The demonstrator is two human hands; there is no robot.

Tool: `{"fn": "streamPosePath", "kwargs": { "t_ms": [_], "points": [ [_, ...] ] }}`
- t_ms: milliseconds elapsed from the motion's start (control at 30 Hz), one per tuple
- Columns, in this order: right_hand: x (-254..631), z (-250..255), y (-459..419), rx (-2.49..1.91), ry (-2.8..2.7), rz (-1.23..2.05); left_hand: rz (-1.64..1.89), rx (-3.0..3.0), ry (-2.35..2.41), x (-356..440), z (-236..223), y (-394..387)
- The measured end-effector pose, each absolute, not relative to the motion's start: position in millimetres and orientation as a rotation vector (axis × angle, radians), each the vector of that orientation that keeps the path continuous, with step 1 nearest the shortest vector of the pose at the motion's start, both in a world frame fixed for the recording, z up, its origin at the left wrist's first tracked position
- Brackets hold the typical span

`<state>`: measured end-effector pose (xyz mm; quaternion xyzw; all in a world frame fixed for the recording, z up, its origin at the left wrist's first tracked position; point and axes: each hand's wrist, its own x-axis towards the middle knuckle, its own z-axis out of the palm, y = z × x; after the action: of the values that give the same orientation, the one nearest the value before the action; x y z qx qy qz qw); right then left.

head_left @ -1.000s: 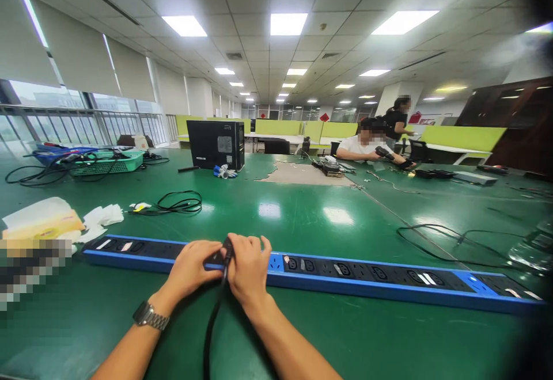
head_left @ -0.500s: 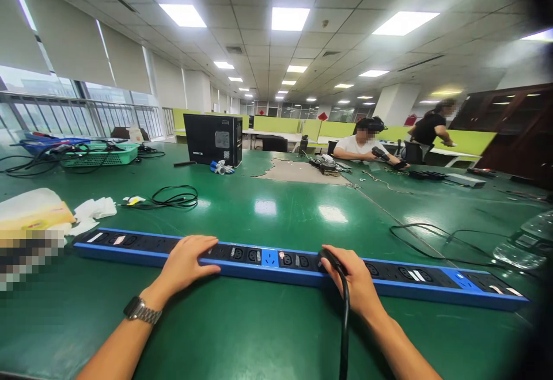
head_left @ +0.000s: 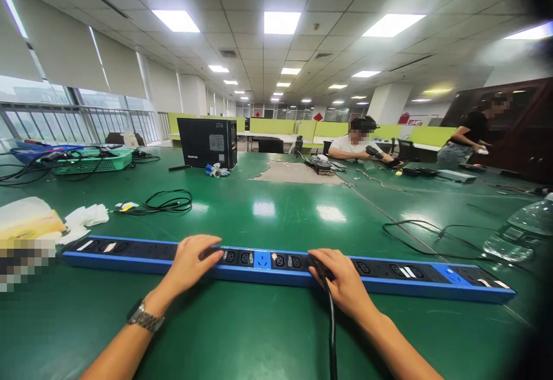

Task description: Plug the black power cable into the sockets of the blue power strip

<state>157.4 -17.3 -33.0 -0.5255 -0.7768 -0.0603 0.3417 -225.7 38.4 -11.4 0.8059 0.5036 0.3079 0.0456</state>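
A long blue power strip (head_left: 262,259) with black sockets lies across the green table in front of me. My left hand (head_left: 193,262) is curved over the strip left of its middle, thumb and fingers across its width. A metal-band watch sits on that wrist. Right of the middle, my right hand (head_left: 334,273) grips a black plug (head_left: 317,266) at the strip's top face. My fingers partly hide it, so I cannot tell how deep it sits in the socket. The plug's thick black cable (head_left: 332,334) runs down toward me.
A black computer case (head_left: 207,143), gloves (head_left: 217,170) and a green basket (head_left: 97,162) with cables stand farther back. A coiled cable (head_left: 166,201) lies at left, a plastic bottle (head_left: 518,233) at right. One person (head_left: 352,147) sits opposite; another (head_left: 469,132) stands behind.
My left thumb has come up from the strip's front side onto its top. The right hand stays on the plug. The view has shifted slightly, and the standing person has moved right.
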Motion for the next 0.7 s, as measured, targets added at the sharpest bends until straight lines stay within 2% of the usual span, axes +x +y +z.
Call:
{"fn": "streamPosePath", "kwargs": {
  "t_ms": [267,400,700],
  "points": [
    [155,-44,-22,-1.605,-1.934,-0.349,0.867,2.706,1.007,-82,0,-6],
    [156,-48,-23,-1.691,-1.927,-0.359,0.854,2.771,0.935,-26,2,-3],
    [154,-44,-25,-1.671,-1.934,-0.372,0.86,2.626,1.017,-2,-8,14]
  ]
}}
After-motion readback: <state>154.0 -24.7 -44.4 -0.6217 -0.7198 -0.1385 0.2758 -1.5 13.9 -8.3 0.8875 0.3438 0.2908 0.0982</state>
